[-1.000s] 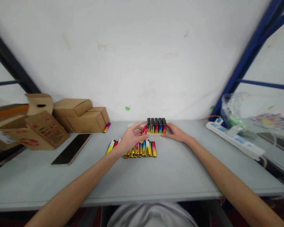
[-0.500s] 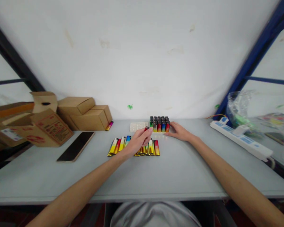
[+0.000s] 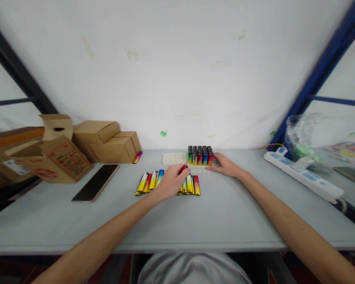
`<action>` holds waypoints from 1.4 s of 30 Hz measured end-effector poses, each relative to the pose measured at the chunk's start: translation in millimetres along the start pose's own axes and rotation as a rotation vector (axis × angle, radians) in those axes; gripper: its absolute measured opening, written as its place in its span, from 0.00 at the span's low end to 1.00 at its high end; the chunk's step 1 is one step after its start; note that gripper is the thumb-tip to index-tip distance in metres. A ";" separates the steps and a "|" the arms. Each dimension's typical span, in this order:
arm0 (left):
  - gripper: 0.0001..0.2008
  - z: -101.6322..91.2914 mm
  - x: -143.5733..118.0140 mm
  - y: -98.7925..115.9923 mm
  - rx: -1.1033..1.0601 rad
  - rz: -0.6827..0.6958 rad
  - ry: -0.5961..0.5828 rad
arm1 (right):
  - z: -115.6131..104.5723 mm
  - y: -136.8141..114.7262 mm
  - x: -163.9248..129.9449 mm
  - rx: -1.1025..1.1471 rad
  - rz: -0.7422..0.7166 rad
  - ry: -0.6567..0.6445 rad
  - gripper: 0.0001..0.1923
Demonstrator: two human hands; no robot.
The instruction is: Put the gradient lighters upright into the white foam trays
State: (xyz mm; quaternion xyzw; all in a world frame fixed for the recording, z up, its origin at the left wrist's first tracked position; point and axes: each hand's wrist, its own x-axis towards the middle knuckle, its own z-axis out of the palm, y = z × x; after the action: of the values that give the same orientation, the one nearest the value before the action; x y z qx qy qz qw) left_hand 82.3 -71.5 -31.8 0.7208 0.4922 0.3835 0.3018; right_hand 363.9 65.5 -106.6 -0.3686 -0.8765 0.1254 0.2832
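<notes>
A row of colourful lighters (image 3: 149,182) lies flat on the grey table (image 3: 219,213). My left hand (image 3: 171,181) rests over the middle of that row, its fingers closed around a red lighter (image 3: 182,169) whose tip shows by the thumb. Behind the row a white tray (image 3: 174,158) holds a block of upright lighters (image 3: 200,155) in its right part; its left part shows bare holes. My right hand (image 3: 226,165) lies flat against the right side of that block, fingers apart, holding nothing.
Several cardboard boxes (image 3: 106,142) stand at the back left, with a dark flat slab (image 3: 96,182) in front of them. A white power strip (image 3: 303,175) and a clear plastic bag (image 3: 301,136) lie at the right. Blue frame posts rise at the right.
My left hand has drawn back from the upright block to the flat row, still holding the red lighter. The right hand has stayed by the block.
</notes>
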 end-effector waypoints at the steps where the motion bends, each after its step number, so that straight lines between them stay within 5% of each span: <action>1: 0.20 0.3 0.1 -1.2 -0.001 0.006 0.008 | 0.0 0.2 0.1 0.000 0.000 -0.002 0.34; 11: 0.18 -9.8 30.2 -15.4 -0.376 0.027 -0.109 | 2.8 0.3 1.3 0.000 0.003 0.014 0.34; 22: 0.19 -13.6 86.4 -33.9 -0.040 0.174 -0.036 | 4.7 2.1 3.9 -0.017 -0.030 0.030 0.33; 32: 0.15 -11.6 86.5 -50.2 0.129 0.192 -0.041 | 5.1 2.5 4.4 -0.017 -0.034 0.026 0.33; 37: 0.19 -12.2 83.9 -52.3 0.033 0.115 -0.045 | 3.3 1.7 4.3 -0.037 -0.029 0.009 0.35; 42: 0.21 -31.2 67.4 -42.0 0.089 0.117 -0.052 | 1.9 0.3 3.8 -0.028 -0.014 0.003 0.35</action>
State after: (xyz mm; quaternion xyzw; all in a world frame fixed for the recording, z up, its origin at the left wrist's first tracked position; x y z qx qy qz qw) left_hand 50.6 7.7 -32.3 0.7709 0.4576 0.3594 0.2591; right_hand 360.9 68.4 -106.7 -0.3666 -0.8801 0.1108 0.2805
